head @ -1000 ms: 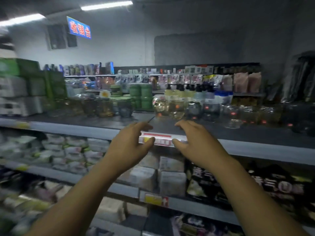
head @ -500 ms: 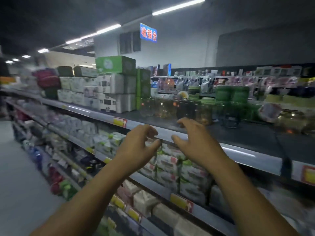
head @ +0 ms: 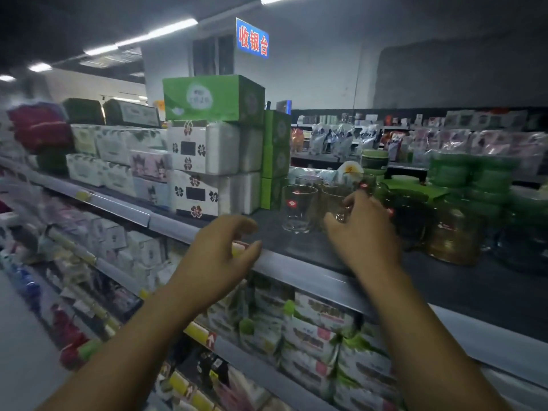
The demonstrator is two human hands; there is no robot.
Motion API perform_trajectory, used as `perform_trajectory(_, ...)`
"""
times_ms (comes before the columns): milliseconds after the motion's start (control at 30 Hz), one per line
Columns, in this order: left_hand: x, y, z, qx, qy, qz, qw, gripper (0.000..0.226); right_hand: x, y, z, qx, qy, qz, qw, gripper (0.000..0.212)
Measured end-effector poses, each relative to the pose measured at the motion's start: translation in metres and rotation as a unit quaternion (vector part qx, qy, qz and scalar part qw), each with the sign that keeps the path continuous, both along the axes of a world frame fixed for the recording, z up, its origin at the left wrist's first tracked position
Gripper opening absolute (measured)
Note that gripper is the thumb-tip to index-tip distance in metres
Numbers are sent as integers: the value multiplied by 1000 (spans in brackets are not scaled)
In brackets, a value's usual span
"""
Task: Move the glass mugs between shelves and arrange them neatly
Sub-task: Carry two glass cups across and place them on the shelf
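Several glass mugs stand grouped on the dark top shelf (head: pixel 299 250). The nearest, a clear glass mug (head: pixel 298 209) with a red label, stands free at the left of the group. My right hand (head: pixel 363 235) reaches over the shelf edge, its thumb and fingers curled round the lower part of the tinted glass mug (head: pixel 333 200) beside it. To the right stand a dark glass mug (head: pixel 413 223) and an amber glass mug (head: pixel 455 235). My left hand (head: pixel 218 256) hovers at the shelf's front rail (head: pixel 299 272), fingers loosely curled, holding nothing.
Stacked tissue packs (head: pixel 204 164) topped by a green box (head: pixel 213 97) fill the shelf left of the mugs. Green lidded containers (head: pixel 462 173) stand behind on the right. Packaged goods (head: pixel 314 330) crowd the lower shelves. The aisle floor (head: pixel 20 351) runs along the left.
The view swung left and closed in on the mugs. My right hand moved forward over the shelf edge and closed round a mug. My left hand stayed near the rail.
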State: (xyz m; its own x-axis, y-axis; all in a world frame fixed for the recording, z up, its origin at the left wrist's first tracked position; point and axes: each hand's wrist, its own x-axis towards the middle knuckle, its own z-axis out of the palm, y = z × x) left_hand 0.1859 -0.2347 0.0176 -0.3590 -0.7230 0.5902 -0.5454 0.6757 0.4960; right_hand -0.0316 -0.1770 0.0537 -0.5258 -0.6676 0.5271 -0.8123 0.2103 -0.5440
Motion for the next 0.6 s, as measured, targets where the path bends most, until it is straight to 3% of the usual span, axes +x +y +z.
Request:
perform_trajectory(167,-33,-62,10,-10,5,-49,999,29,-7,-27,-20,-42,-47,-66,996,61)
perform_trajectory(267,-55,-94,17,24,16,-69,997,44,-15,-41,-25,-67,-146,-42,986,43)
perform_trajectory(367,-75,-117,21,76,9,-107,991,68,-24,-44,-28,-98,-181,-25,978,21)
perform_trajectory(600,-90,-143,16,112,17,-198,974,67,-26,-42,-33,-142,-246,-1,959,3)
